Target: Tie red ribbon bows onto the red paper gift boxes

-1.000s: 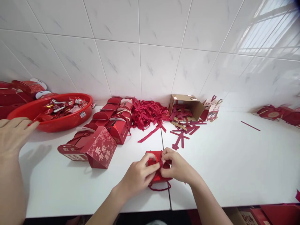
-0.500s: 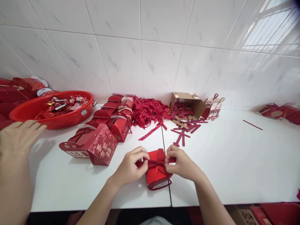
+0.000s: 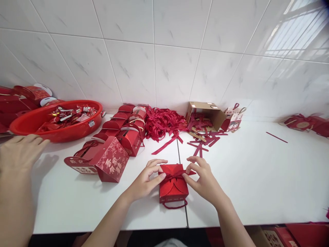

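Note:
A small red gift box [image 3: 173,188] stands on the white table in front of me, with a dark red cord handle [image 3: 175,206] hanging at its near side. A dark red ribbon [image 3: 175,175] is tied in a knot across its top. My left hand [image 3: 147,178] is at the box's left edge, fingers apart, its thumb tip touching the ribbon's left end. On the other side my right hand [image 3: 202,176] has the ribbon's right end between thumb and forefinger, the other fingers loosely curled.
Several red boxes [image 3: 131,139] stand left of a ribbon heap [image 3: 164,121]. A cardboard box [image 3: 218,118] spills dark red strips [image 3: 209,140]. Another person's hand [image 3: 23,151] is near a red basin [image 3: 74,133] of wrapped sweets. More boxes [image 3: 300,123] lie far right.
The left hand's fingers have loosened from the ribbon and spread. The right hand's fingers have lifted somewhat. The ribbon now lies shorter across the box, which has turned slightly.

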